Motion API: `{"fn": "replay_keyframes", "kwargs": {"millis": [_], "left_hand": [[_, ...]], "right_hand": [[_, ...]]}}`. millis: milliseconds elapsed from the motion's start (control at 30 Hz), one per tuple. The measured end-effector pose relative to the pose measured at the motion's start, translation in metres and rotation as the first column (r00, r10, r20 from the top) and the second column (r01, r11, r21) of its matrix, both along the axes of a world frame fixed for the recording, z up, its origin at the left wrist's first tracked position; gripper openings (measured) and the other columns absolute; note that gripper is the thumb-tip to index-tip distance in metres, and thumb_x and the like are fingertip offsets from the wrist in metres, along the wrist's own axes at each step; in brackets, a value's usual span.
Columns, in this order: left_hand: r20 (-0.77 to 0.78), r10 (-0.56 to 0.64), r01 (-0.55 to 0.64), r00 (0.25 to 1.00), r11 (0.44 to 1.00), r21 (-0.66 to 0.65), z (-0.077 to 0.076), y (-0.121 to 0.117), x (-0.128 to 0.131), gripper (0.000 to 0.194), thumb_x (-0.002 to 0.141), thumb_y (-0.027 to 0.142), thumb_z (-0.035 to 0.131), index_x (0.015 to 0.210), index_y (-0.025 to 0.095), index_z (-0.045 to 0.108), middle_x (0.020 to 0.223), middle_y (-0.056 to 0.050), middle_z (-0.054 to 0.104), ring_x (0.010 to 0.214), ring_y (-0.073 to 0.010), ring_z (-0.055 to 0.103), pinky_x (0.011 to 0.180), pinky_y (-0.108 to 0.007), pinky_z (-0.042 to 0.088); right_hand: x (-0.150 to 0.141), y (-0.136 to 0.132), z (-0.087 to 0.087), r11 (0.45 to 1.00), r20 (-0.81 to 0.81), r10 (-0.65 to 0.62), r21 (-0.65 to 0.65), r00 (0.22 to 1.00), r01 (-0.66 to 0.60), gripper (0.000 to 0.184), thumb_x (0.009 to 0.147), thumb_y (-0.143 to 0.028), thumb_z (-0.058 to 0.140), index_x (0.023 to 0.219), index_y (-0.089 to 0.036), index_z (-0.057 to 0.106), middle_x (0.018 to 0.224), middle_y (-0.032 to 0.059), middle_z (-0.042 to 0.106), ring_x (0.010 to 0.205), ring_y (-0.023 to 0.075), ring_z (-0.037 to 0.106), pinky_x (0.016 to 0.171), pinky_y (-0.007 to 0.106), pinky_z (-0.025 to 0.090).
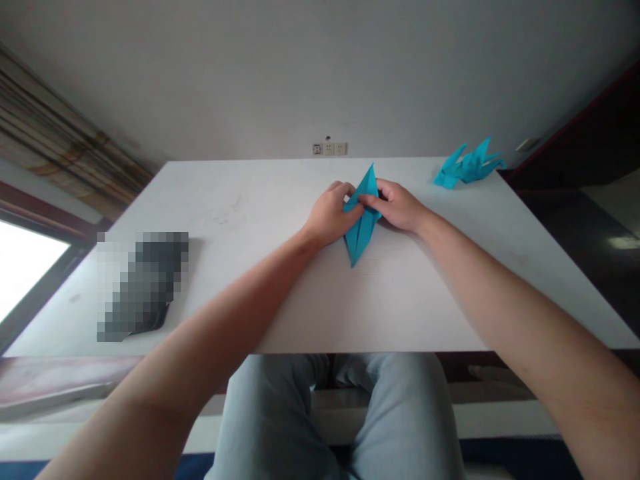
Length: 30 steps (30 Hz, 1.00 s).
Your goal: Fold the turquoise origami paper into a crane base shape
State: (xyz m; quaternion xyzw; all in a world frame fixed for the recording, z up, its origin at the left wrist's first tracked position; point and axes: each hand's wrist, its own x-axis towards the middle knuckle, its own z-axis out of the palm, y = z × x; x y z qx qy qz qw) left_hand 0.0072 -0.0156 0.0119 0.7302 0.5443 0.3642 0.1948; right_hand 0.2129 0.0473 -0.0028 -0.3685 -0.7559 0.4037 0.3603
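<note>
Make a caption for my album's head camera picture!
Left hand and right hand hold folded blue paper over a white table.

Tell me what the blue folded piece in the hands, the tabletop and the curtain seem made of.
Blue folded piece: most likely matte paper, judging by its crisp creases.
Tabletop: smooth with a soft sheen, perhaps laminate or painted wood, given its even white face.
Curtain: probably matte cloth, from its soft hanging folds.

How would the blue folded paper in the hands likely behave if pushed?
The blue folded paper is probably light, since it looks thin. Its straight creases suggest it would hold its shape, though the narrow lower tip might bend. Its flat faces suggest sliding rather than rolling.
</note>
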Motion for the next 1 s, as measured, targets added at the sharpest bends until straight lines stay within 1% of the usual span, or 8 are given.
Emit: {"fn": "replay_keyframes", "kwargs": {"millis": [333,467,533,633,700,767,867,1000], "left_hand": [[0.027,-0.015,0.015,1.000,1.000,0.023,-0.004,0.003,0.000,0.007,0.099,0.021,0.074,0.104,0.021,0.069,0.112,-0.007,0.074,0.092,-0.0197,0.066,0.088,-0.037,0.053],[0.084,-0.025,0.021,0.996,0.999,0.047,-0.010,0.006,-0.002,0.010,0.099,0.022,0.076,0.103,0.021,0.067,0.112,-0.007,0.073,0.088,-0.0178,0.066,0.086,-0.036,0.054],[0.151,-0.030,0.022,0.988,0.998,0.058,-0.014,0.008,-0.003,0.016,0.098,0.021,0.079,0.107,0.021,0.066,0.120,-0.007,0.074,0.085,-0.0156,0.065,0.084,-0.035,0.055],[0.321,-0.038,0.022,0.946,0.998,0.052,-0.020,0.011,-0.005,0.044,0.094,0.021,0.085,0.130,0.025,0.061,0.126,-0.006,0.076,0.080,-0.0123,0.065,0.078,-0.032,0.056],[0.417,-0.037,0.024,0.908,0.999,0.036,-0.023,0.013,-0.007,0.058,0.093,0.022,0.089,0.140,0.028,0.056,0.122,-0.005,0.077,0.075,-0.0104,0.065,0.072,-0.028,0.055],[0.467,-0.038,0.033,0.884,0.999,0.018,-0.024,0.013,-0.007,0.061,0.093,0.023,0.091,0.142,0.029,0.055,0.120,-0.003,0.077,0.068,-0.0079,0.062,0.066,-0.026,0.053],[0.500,-0.064,0.081,0.864,0.997,-0.013,-0.022,0.013,-0.008,0.057,0.094,0.022,0.089,0.139,0.029,0.056,0.113,-0.001,0.079,0.062,-0.0065,0.062,0.061,-0.024,0.050],[0.531,-0.099,0.143,0.841,0.989,-0.041,-0.018,0.011,-0.007,0.045,0.097,0.021,0.085,0.135,0.028,0.062,0.099,0.001,0.077,0.067,-0.0109,0.069,0.059,-0.022,0.050]], "right_hand": [[0.000,0.003,-0.003,0.999,-0.044,0.029,-0.032,0.999,-0.030,0.059,0.087,-0.080,0.090,0.095,-0.023,0.074,0.092,0.0046,0.079,0.086,0.0238,0.066,0.078,0.037,0.057],[-0.001,0.002,-0.001,0.997,-0.091,0.059,-0.048,0.994,-0.064,0.058,0.088,-0.076,0.090,0.100,-0.022,0.076,0.099,0.0056,0.081,0.092,0.0245,0.069,0.084,0.038,0.058],[-0.001,0.003,0.001,0.997,-0.109,0.063,-0.028,0.992,-0.067,0.056,0.088,-0.074,0.091,0.102,-0.022,0.077,0.105,0.0064,0.083,0.099,0.0265,0.072,0.093,0.041,0.060],[-0.001,0.005,-0.001,0.997,-0.149,0.061,-0.035,0.987,-0.067,0.055,0.086,-0.073,0.094,0.105,-0.023,0.076,0.108,0.0060,0.084,0.104,0.0279,0.074,0.100,0.044,0.062],[-0.002,0.008,-0.005,0.996,-0.191,0.054,-0.064,0.980,-0.067,0.057,0.084,-0.072,0.096,0.107,-0.025,0.073,0.106,0.0045,0.083,0.103,0.0270,0.074,0.095,0.043,0.063],[-0.002,0.010,-0.009,0.994,-0.239,0.042,-0.089,0.970,-0.065,0.061,0.080,-0.070,0.100,0.110,-0.028,0.069,0.106,0.0028,0.082,0.101,0.0256,0.074,0.088,0.040,0.063],[-0.003,0.012,-0.013,0.988,-0.310,0.022,-0.139,0.951,-0.068,0.072,0.080,-0.063,0.102,0.130,-0.034,0.061,0.102,-0.0012,0.080,0.091,0.0228,0.074,0.077,0.037,0.061],[-0.002,0.010,-0.013,0.987,-0.345,-0.005,-0.155,0.939,-0.052,0.081,0.085,-0.050,0.101,0.147,-0.041,0.050,0.088,-0.0078,0.071,0.072,0.0181,0.066,0.066,0.033,0.055]]}}
